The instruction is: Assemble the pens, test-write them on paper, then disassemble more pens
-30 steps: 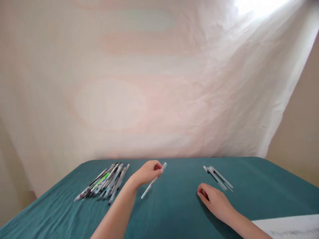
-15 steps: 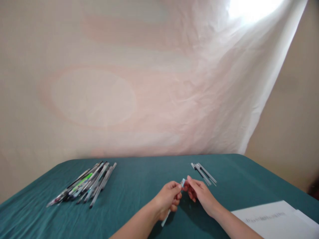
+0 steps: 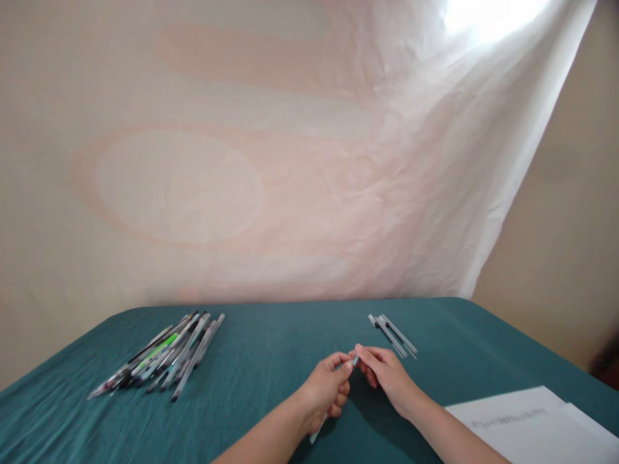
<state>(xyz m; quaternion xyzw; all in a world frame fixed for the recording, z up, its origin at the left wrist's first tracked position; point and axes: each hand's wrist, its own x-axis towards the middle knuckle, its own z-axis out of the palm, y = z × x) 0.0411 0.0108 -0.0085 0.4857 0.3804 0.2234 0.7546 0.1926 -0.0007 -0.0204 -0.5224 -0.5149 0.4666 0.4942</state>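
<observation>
My left hand (image 3: 329, 388) is closed around a slim, pale pen (image 3: 317, 432), whose lower end sticks out below the palm. The pen's bluish upper end shows between thumb and fingers. My right hand (image 3: 384, 375) pinches that upper end, thumb and index finger touching it; its other fingers are curled beneath. Both hands are held close together above the green tablecloth (image 3: 261, 380). How much of the upper end is covered by the fingertips I cannot tell.
A heap of pens (image 3: 167, 354), one bright green, lies at the left. Several clear pens (image 3: 394, 335) lie side by side beyond my right hand. Sheets of paper with writing (image 3: 527, 428) are at the near right. A pale sheet (image 3: 290, 193) hangs behind the table.
My right thumb and fingers have closed on the pen's upper end, where they were slightly apart before. My left hand keeps its hold. The view has shifted slightly.
</observation>
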